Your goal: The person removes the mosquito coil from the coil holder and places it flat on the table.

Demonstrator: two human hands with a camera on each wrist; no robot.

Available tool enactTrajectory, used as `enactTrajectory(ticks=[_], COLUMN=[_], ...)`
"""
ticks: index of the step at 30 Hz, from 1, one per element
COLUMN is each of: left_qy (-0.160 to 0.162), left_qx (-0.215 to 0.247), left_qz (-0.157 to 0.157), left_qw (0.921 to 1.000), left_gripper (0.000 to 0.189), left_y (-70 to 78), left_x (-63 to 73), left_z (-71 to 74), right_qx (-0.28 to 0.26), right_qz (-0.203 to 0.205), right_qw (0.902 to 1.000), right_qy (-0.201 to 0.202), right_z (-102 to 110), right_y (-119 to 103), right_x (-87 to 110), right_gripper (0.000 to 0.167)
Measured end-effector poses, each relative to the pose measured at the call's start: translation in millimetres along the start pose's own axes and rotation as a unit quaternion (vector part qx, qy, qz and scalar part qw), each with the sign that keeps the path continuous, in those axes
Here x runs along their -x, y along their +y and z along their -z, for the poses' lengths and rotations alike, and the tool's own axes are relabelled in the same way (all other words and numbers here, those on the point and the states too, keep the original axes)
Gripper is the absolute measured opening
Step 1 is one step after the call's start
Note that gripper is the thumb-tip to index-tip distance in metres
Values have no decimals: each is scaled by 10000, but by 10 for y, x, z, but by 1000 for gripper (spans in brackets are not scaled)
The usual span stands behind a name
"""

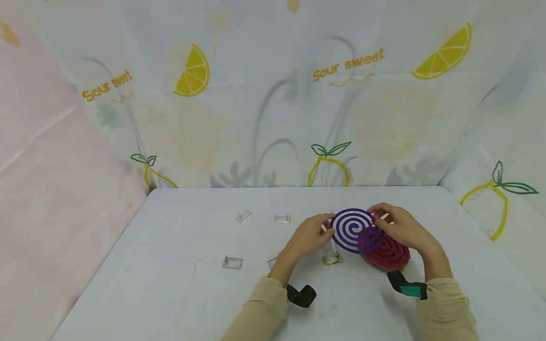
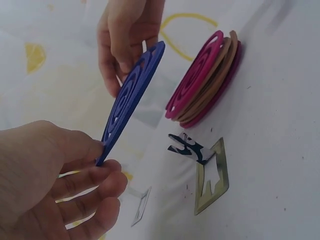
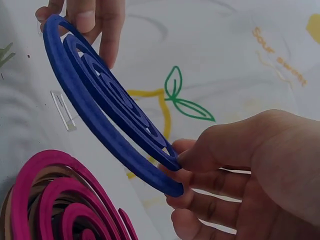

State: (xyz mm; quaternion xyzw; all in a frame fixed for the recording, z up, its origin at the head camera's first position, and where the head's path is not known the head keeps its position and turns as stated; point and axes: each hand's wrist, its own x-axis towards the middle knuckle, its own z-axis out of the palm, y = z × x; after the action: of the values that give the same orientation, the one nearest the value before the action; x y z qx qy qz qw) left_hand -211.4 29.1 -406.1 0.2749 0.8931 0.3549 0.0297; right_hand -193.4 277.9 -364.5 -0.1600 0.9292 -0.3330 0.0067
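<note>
Both hands hold a blue mosquito coil [image 1: 353,252] in the air over the table's right half. My left hand [image 1: 310,234] pinches its left rim between thumb and fingers. At the opposite side, my right hand [image 1: 401,228] grips the rim, with the thumb and fingertips at the coil's outer end in the right wrist view. Just below and to the right lies a stack of coils [image 1: 390,260], with a pink coil [image 2: 172,111] on top and brown ones under it. The blue coil overlaps part of this stack in the head view.
A gold metal coil stand [image 1: 327,261] with an upright prong lies left of the stack. Several silver stands, such as one at the front left [image 1: 232,268], lie in two rows; the left forearm partly hides one. A printed cloth [image 1: 256,118] hangs behind the table.
</note>
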Motion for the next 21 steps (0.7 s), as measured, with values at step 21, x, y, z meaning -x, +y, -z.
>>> enactTrajectory(ticks=[21], left_qy=[-119], left_qx=[9], left_qz=[-249], left_qw=[9996], left_gripper=[40], left_y=[137], left_x=[-93], left_z=[-252], right_qx=[-345], right_qz=[-163], right_qw=[9970], right_qy=[-681], right_z=[197], right_y=[225], right_x=[161], right_gripper=[25])
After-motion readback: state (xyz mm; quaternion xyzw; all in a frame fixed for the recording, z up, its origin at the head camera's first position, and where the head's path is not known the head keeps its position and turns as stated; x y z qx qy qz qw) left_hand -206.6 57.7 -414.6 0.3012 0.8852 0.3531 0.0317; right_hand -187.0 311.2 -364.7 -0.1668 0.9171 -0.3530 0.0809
